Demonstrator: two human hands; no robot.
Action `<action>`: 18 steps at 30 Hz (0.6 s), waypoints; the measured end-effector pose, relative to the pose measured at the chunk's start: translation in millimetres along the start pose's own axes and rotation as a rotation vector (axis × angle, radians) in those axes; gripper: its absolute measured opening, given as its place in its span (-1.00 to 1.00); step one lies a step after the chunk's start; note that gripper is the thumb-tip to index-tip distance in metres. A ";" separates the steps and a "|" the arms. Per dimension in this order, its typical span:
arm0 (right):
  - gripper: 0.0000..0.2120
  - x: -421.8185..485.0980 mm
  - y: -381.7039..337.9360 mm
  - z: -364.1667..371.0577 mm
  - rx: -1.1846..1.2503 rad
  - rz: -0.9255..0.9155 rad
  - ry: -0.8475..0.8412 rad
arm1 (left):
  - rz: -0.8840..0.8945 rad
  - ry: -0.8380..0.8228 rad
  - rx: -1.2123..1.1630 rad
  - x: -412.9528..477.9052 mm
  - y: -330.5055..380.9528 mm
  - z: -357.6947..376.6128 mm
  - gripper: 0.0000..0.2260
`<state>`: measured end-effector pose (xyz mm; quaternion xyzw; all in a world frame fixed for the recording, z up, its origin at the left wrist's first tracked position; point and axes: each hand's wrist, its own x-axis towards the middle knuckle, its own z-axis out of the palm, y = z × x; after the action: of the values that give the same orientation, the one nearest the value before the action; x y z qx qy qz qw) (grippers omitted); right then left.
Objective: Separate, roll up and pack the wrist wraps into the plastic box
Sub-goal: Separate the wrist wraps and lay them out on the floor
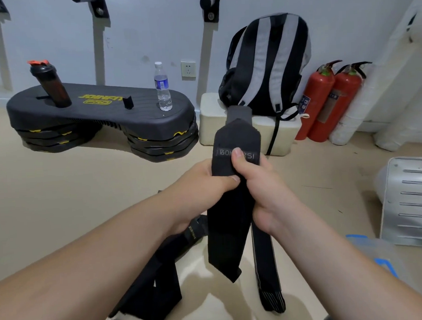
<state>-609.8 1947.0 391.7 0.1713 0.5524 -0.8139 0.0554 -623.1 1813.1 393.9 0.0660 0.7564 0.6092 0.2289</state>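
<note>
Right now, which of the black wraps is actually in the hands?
The wrist wrap with the grey label, pinched by left hand and right hand. The yellow-lettered wrap hangs lower left, behind the left forearm.

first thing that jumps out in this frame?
Dead centre, both hands, left hand and right hand, grip a black wrist wrap held upright, with more black wraps trailing down toward the floor. Behind, a striped backpack sits on a white box beside two red fire extinguishers; a black step platform at left carries a shaker bottle and a water bottle.
</note>
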 end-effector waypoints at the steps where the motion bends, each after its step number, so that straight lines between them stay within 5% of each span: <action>1: -0.88 1.5 -3.2 -4.0 0.023 -0.015 0.036 | -0.009 -0.019 0.012 3.0 0.2 4.7 -0.82; 12: -0.64 23.3 -35.3 -82.8 0.325 -0.012 0.317 | -0.067 -0.136 0.346 9.0 -18.3 54.3 -0.80; 18: -0.73 21.0 -31.9 -119.2 0.158 0.131 0.318 | -0.128 -0.155 0.241 16.0 -31.2 76.4 -0.77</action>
<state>-612.4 2070.7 373.2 0.3371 0.4761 -0.8122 0.0064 -599.1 1879.5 348.2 0.0917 0.8066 0.4914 0.3153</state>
